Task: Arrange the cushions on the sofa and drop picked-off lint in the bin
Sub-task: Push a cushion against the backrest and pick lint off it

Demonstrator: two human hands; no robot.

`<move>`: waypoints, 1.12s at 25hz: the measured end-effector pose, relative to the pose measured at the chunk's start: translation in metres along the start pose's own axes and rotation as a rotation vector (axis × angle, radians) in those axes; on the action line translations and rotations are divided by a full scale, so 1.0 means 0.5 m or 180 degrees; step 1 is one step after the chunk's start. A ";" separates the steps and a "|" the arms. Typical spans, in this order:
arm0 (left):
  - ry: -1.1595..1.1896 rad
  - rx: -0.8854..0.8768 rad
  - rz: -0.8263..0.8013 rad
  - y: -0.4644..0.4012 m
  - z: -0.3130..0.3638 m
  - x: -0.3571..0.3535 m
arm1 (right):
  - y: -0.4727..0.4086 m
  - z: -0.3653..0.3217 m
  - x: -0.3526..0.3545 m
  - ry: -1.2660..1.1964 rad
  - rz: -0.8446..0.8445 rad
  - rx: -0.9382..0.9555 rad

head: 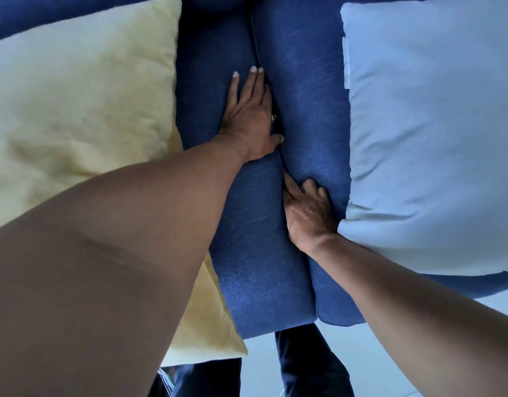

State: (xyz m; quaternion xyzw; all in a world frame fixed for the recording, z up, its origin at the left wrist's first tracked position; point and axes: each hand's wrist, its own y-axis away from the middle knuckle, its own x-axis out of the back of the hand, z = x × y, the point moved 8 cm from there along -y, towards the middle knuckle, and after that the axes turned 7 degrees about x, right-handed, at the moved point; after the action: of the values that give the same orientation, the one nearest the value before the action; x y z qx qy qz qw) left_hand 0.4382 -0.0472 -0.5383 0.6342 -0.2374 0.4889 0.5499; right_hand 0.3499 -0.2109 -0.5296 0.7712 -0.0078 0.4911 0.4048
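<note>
I see the left hand lying flat, fingers straight, on the blue sofa seat, at the seam between seat pads. My right hand sits nearer me, fingers curled into that seam; whether it pinches anything, I can't tell. Yellow cushion left of the left hand, pale blue cushion touching the right wrist.

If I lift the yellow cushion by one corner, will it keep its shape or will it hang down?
The yellow cushion would probably sag rather than stay flat: its cover shows soft dents and wrinkles. It looks puffy, so it is likely light for its size. Its fabric looks matte and slightly fuzzy, so it should not slip easily from the fingers.
</note>
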 end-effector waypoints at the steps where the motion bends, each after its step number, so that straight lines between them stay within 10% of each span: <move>1: -0.0022 0.0005 -0.0053 -0.004 0.002 -0.001 | -0.003 0.001 -0.001 -0.0005 -0.0006 0.0015; 12: -0.0330 -0.0240 -0.0238 -0.021 0.037 0.007 | -0.005 0.015 -0.013 0.0121 -0.0057 0.0130; 28: -0.0343 -0.0118 0.0503 -0.034 0.044 -0.020 | 0.004 0.035 -0.005 -0.0066 0.1374 0.0359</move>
State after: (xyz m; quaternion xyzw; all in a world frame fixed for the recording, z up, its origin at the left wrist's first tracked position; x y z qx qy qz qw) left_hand 0.4563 -0.0652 -0.5530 0.6286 -0.3249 0.4914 0.5077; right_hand 0.3609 -0.2243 -0.5337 0.7781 -0.1494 0.5581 0.2465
